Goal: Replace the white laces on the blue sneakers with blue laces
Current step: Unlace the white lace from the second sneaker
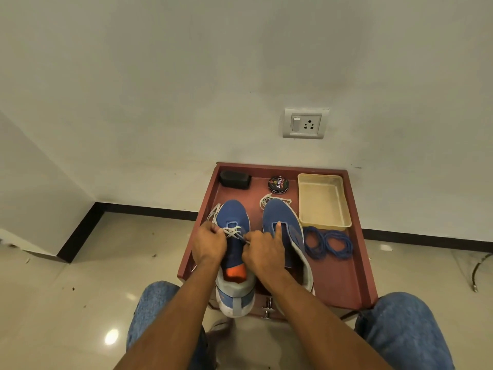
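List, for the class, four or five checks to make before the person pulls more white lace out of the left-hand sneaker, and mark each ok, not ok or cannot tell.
1. Left hand grips the white lace: ok.
2. Right hand pinches the same lace: ok.
3. Left sneaker fully unlaced: not ok, lace still crosses the eyelets.
4. Right sneaker unlaced, its removed lace lying at its toe: ok.
5. Blue laces ready on the table: ok.
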